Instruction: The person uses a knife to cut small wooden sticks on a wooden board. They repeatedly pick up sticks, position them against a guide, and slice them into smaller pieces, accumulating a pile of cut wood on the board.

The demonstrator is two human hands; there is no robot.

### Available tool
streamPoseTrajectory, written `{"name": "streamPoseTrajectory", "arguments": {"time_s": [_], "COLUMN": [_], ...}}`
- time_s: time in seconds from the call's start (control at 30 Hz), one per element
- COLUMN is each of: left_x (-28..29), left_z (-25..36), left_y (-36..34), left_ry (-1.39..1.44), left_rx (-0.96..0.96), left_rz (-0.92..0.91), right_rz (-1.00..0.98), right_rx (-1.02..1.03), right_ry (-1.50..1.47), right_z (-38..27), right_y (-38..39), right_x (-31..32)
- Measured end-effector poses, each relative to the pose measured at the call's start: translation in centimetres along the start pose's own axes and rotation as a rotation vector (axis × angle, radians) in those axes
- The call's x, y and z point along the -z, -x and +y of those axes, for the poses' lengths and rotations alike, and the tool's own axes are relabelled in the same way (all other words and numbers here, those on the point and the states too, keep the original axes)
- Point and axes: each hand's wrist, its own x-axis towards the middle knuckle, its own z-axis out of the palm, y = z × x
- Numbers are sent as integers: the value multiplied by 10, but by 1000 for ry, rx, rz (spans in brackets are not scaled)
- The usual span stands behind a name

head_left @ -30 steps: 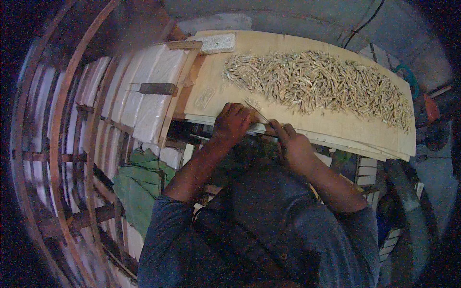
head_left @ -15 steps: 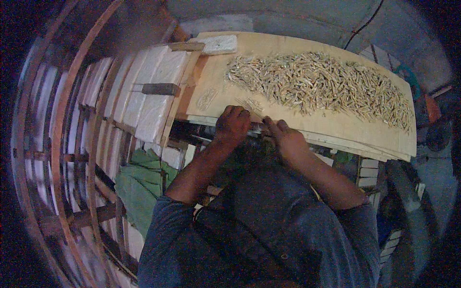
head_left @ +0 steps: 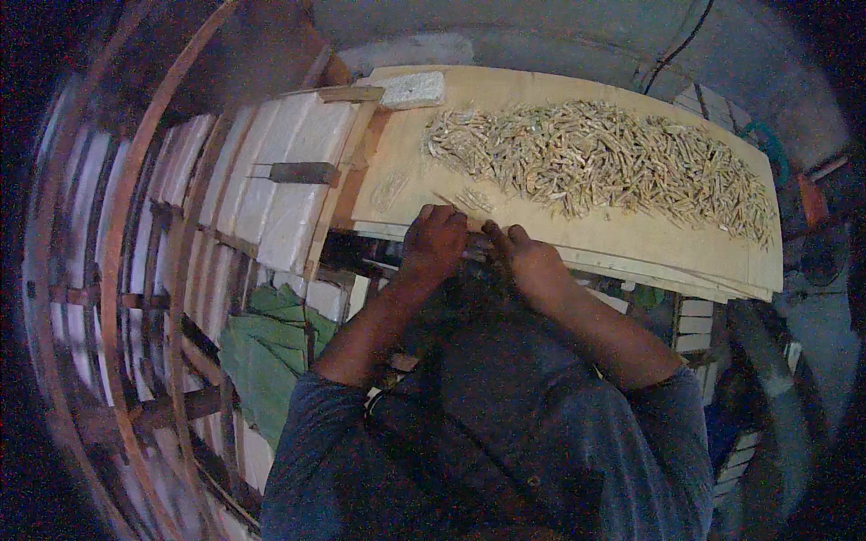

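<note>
My left hand (head_left: 435, 242) rests at the near edge of a pale wooden board (head_left: 415, 153), its fingers curled closed. My right hand (head_left: 534, 263) is just beside it, with thumb and fingers pinched together towards the left one. Whatever lies between the fingertips is too small and dark to make out. A thin pointed sliver (head_left: 446, 198) shows just beyond my left knuckles. Close by lies a small group of slim pale pieces (head_left: 472, 200). Farther back, a wide heap of short, pale, stick-like pieces (head_left: 586, 158) spreads across the board.
Left of the board are white wrapped blocks (head_left: 298, 126), with a dark-handled spiked tool (head_left: 304, 172) on them. A white block (head_left: 413, 89) sits at the board's far left corner. Large green leaves (head_left: 266, 352) hang near my left arm. Wooden rails (head_left: 135, 198) stand at far left.
My hands have drawn slightly closer together, the right one shifting left. The pale piece seen between them is now hidden, and a thin sliver shows beyond my left knuckles.
</note>
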Motion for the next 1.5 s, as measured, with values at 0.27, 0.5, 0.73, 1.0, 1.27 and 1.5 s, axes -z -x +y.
{"name": "streamPoseTrajectory", "arguments": {"time_s": [0.27,0.5,0.73,1.0,1.27,1.5], "left_x": [-12,-1,-15,-9,-5,2], "left_z": [-4,-3,-4,-8,-2,-1], "left_y": [6,5,14,17,16,15], "left_ry": [92,65,114,-26,56,17], "left_rx": [13,63,75,-18,-21,-40], "left_rz": [190,4,165,97,211,149], "right_rz": [-88,-8,-30,-41,-9,-101], "right_rx": [21,119,61,103,160,41], "right_ry": [36,90,-10,89,18,32], "right_z": [-20,-11,-16,-15,-9,-9], "right_y": [48,10,42,26,11,41], "right_x": [56,15,54,28,20,47]}}
